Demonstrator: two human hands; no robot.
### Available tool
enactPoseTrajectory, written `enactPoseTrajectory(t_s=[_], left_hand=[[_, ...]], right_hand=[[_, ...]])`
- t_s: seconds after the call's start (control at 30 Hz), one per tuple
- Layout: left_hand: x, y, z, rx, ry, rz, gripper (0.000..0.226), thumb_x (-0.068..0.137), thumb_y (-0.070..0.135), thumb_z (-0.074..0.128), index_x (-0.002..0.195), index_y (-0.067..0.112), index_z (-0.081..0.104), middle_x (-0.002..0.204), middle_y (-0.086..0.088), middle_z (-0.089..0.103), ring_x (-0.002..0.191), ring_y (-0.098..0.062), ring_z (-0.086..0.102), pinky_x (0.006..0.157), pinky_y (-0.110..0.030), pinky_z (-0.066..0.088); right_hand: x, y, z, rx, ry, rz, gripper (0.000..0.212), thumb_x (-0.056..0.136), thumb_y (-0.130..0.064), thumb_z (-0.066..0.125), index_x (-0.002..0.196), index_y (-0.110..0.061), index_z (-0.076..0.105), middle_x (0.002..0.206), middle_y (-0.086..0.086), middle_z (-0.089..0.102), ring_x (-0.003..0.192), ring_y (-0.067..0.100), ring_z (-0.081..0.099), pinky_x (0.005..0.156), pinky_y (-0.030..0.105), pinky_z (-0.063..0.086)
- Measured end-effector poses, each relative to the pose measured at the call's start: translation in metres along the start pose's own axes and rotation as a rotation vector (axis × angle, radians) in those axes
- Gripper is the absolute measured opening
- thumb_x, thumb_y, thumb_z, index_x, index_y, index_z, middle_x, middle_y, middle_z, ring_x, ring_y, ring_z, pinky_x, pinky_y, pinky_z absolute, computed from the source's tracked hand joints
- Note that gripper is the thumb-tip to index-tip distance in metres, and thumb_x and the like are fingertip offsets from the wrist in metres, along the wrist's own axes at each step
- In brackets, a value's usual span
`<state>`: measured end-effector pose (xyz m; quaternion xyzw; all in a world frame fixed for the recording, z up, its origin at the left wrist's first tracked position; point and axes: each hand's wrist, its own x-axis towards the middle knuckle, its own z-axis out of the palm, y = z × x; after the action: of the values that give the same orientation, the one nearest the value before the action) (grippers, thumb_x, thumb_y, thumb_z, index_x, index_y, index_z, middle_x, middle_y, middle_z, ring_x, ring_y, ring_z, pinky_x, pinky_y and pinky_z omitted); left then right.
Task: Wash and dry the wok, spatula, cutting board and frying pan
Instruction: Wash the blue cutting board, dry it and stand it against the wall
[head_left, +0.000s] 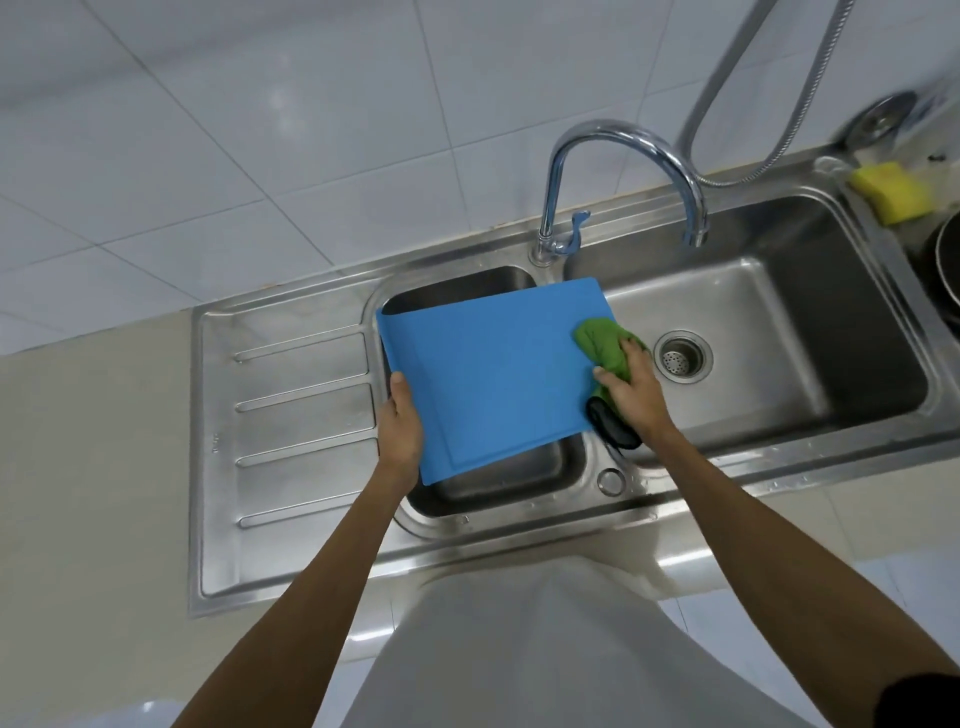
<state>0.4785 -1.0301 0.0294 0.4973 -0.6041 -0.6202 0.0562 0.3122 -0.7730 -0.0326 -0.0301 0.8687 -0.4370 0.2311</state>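
Left hand (400, 426) grips cutting board (493, 379); right hand (631, 395) holds green cloth (602, 343).

We record one cutting board (493, 379), one green cloth (605, 345), one faucet (623, 131), one yellow sponge (891, 192), two basins, small basin (519, 486) and large basin (779, 322), and two hands, left hand (400, 431) and right hand (634, 389).

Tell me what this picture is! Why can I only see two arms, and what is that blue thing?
There is no machine here. A person wears a camera on their head that looks down, so you see only their arms. The left hand grips the edge of a blue cutting board, held over the smaller basin of a steel sink. The right hand holds a green cloth against the board's right edge. No water comes from the faucet. A yellow sponge sits at the sink's back right corner.
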Motion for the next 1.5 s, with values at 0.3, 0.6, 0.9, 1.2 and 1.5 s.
enactPoseTrajectory(t_s=[0.3,0.6,0.9,1.2,1.5], left_hand=[[-0.011,0.011,0.009,0.036,0.018,0.144,0.036,0.105,0.054,0.028,0.103,0.037,0.06,0.102,0.014,0.07,0.097,-0.01,0.068,0.077,-0.023,0.055],[-0.006,0.011,0.007,0.022,-0.004,0.176,0.054,0.108,0.048,0.023,0.102,0.02,0.069,0.098,-0.004,0.075,0.093,-0.01,0.071,0.078,-0.02,0.055],[-0.024,0.005,0.004,0.1,0.082,0.301,0.054,0.107,0.043,0.032,0.08,0.005,0.061,0.066,-0.006,0.056,0.062,-0.012,0.05,0.059,-0.037,0.044],[-0.017,0.005,-0.058,0.123,0.058,0.147,0.063,0.104,0.054,0.033,0.09,0.002,0.066,0.084,-0.005,0.072,0.076,-0.018,0.069,0.063,-0.025,0.052],[-0.012,-0.023,-0.07,0.212,0.067,0.039,0.067,0.103,0.056,0.031,0.1,-0.003,0.064,0.099,-0.016,0.071,0.092,-0.032,0.068,0.075,-0.038,0.051]], right_hand=[[-0.057,-0.067,0.086,0.028,-0.148,-0.361,0.065,0.097,-0.018,0.065,0.154,-0.014,0.035,0.163,0.005,0.028,0.153,0.024,0.018,0.125,0.044,0.015],[-0.098,-0.112,0.157,-0.132,-0.086,-0.579,0.059,0.101,-0.01,0.048,0.157,-0.016,0.027,0.165,0.007,0.021,0.154,0.023,0.011,0.126,0.049,0.008],[-0.026,-0.16,0.146,-0.216,-0.123,-0.607,0.05,0.107,-0.023,0.042,0.156,-0.021,0.032,0.165,0.009,0.024,0.153,0.029,0.018,0.121,0.053,0.01],[0.038,-0.109,0.069,-0.412,-0.014,-0.309,0.07,0.088,0.01,0.051,0.152,-0.016,0.04,0.16,0.015,0.028,0.142,0.037,0.034,0.109,0.05,0.038],[0.018,-0.052,0.028,-0.428,0.02,-0.129,0.056,0.097,-0.005,0.052,0.15,-0.006,0.033,0.146,0.024,0.038,0.127,0.045,0.043,0.104,0.056,0.039]])
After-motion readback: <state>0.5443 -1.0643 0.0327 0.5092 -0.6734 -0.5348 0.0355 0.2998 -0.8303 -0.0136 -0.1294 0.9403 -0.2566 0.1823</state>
